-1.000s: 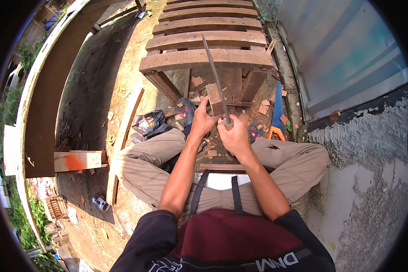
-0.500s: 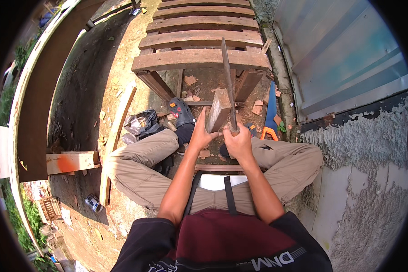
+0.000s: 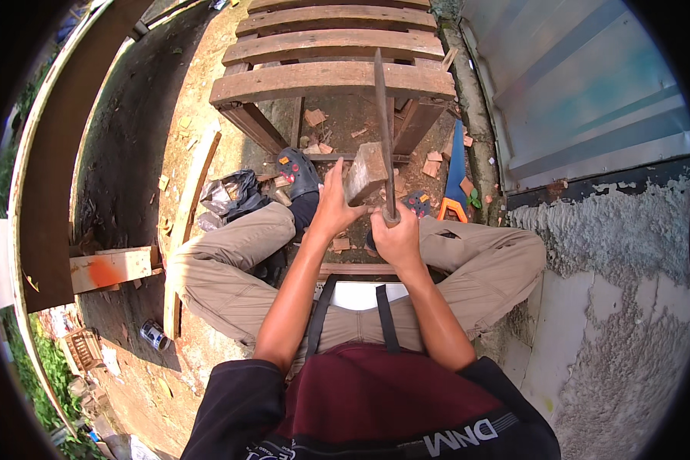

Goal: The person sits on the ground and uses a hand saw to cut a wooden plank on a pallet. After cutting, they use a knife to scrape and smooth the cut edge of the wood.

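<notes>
My right hand [image 3: 397, 239] is closed around the handle of a machete [image 3: 383, 115], its long dark blade seen nearly edge-on and pointing away from me. Just left of the blade is a short, thick wooden block [image 3: 368, 170], pale on one side, its lower end near my hands. My left hand [image 3: 337, 205] lies along the block's left side, fingers stretched up and thumb reaching toward my right hand. Whether the left palm touches the block, or the blade bites into it, I cannot tell.
A slatted wooden table [image 3: 330, 80] stands ahead. On the ground lie a blue saw [image 3: 456, 165] with an orange handle, wood chips [image 3: 432, 165], a black plastic bag [image 3: 241, 193], a long plank [image 3: 192, 199] and a can [image 3: 156, 335]. A metal sheet wall [image 3: 575, 100] rises at right.
The block has tilted and shifted slightly left, with a gap now between it and my left fingers. The machete stays in my right hand. The whole view has shifted slightly.
</notes>
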A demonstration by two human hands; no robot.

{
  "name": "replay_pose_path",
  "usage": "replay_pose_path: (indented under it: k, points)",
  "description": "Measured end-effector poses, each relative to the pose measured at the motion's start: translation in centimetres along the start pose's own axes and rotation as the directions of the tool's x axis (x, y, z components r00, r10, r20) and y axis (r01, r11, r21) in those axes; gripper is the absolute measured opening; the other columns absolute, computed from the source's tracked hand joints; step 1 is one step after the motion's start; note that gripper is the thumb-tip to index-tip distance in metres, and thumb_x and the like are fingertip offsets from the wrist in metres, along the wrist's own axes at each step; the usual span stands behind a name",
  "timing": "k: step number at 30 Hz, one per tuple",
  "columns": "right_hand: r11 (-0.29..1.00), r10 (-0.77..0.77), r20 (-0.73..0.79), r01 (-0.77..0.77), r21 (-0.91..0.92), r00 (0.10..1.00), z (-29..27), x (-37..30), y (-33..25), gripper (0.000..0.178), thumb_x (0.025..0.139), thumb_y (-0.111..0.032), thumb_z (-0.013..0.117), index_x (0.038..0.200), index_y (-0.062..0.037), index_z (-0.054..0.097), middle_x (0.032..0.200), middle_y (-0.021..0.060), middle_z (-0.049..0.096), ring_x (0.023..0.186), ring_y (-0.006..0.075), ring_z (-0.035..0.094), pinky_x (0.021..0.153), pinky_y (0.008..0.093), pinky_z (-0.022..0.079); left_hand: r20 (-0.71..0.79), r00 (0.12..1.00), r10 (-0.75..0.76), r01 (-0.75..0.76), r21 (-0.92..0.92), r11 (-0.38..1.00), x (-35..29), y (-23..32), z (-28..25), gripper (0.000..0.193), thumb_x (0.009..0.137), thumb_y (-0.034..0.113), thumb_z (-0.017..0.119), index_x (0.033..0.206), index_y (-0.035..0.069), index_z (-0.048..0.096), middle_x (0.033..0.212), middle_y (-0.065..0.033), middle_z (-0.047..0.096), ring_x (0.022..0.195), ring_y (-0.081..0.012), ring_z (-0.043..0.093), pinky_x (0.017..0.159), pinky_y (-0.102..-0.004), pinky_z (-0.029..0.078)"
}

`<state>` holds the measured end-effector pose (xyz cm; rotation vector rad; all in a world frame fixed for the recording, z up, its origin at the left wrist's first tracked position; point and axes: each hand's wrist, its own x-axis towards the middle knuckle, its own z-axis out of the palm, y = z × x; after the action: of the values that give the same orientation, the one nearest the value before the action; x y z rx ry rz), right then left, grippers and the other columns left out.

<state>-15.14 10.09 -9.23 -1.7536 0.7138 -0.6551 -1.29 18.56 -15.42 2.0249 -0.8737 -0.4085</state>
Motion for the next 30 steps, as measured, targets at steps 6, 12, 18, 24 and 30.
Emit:
replay_pose_path:
  k: [6,12,18,24,30]
  points:
    - [0.997,0.077,0.074,-0.078,0.017,0.994,-0.4,3.1,1.7,0.016,0.09,-0.012,0.066,0.089,0.0036,0.064,0.065,0.0054,0.062,0.062,0.013,0.059,0.059,0.0332,0.047,-0.051,0.997,0.063,-0.07,-0.153,0.986,1.8,0.2,0.7,0.109,0.065,0.011,0.092,0.155,0.004,0.032,0.153,-0.0252,0.043,0.144,-0.0379,0.042,0.119,-0.044,0.035]
    - [0.947,0.206,0.26,-0.259,0.19,0.943,-0.5,1.5,2.9,0.017,0.091,-0.014,0.065,0.084,0.0011,0.061,0.067,0.0074,0.063,0.055,0.0129,0.058,0.054,0.0335,0.046,-0.031,0.999,0.018,-0.026,-0.286,0.958,2.7,0.8,0.2,0.07,0.071,0.005,0.088,0.133,0.001,0.056,0.118,-0.0164,0.073,0.112,-0.0223,0.069,0.097,-0.0358,0.052]
    - [0.703,0.211,0.544,-0.512,0.493,0.812,0.3,1.0,1.8,0.012,0.098,-0.012,0.061,0.091,-0.0046,0.055,0.062,0.0003,0.053,0.047,0.0095,0.049,0.044,0.0308,0.041,-0.014,1.0,-0.024,0.019,-0.306,0.952,1.7,1.6,-1.9,0.069,0.072,0.002,0.087,0.133,0.002,0.054,0.117,-0.0169,0.073,0.108,-0.0193,0.069,0.094,-0.0348,0.053]
    - [0.98,0.161,0.166,-0.177,0.088,0.973,-0.1,1.3,-2.3,0.025,0.088,-0.019,0.07,0.096,0.0049,0.069,0.076,0.0157,0.07,0.069,0.0227,0.068,0.068,0.0379,0.052,-0.07,0.996,-0.046,0.027,-0.255,0.966,2.2,1.1,-2.0,0.069,0.07,0.01,0.09,0.131,0.002,0.057,0.118,-0.0173,0.073,0.112,-0.0243,0.069,0.098,-0.0354,0.051]
    - [0.999,0.025,0.095,-0.029,0.039,0.995,-0.9,1.2,-3.6,0.025,0.089,-0.019,0.069,0.097,0.0047,0.068,0.076,0.017,0.071,0.07,0.0254,0.071,0.067,0.0391,0.053,-0.042,0.998,-0.037,0.023,-0.305,0.952,2.5,0.0,-0.8,0.069,0.07,0.009,0.089,0.132,0.002,0.057,0.117,-0.0173,0.073,0.111,-0.0231,0.07,0.096,-0.0355,0.053]
